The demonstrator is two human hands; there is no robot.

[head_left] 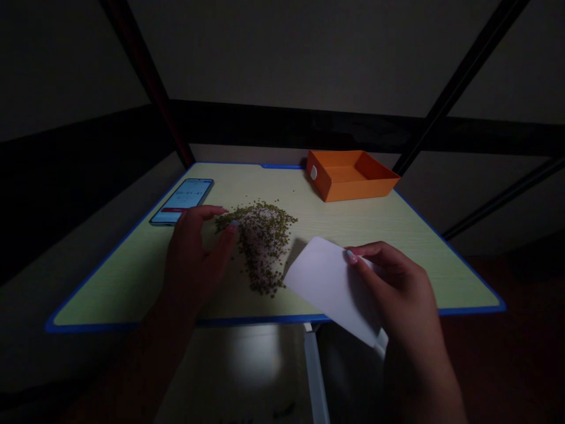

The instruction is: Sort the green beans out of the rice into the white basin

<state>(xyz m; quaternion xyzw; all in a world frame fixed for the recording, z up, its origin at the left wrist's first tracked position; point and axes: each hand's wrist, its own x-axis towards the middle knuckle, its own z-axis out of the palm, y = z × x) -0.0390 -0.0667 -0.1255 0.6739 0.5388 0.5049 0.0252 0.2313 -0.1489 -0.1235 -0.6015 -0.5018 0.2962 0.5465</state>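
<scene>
A dim, closed-in corner here, home or office I can't tell: pale wall panels (286, 53) rise behind the small table (265, 182), dark posts (136, 59) slant up from its far corners, a black band (273, 125) runs beyond its far edge, and pale floor (256, 359) gleams below it.

I see a lit phone (190, 189) lying far left on my blue-edged tabletop (441, 271), an open orange box (359, 189) far right, and the wall (300, 65) beyond.
</scene>
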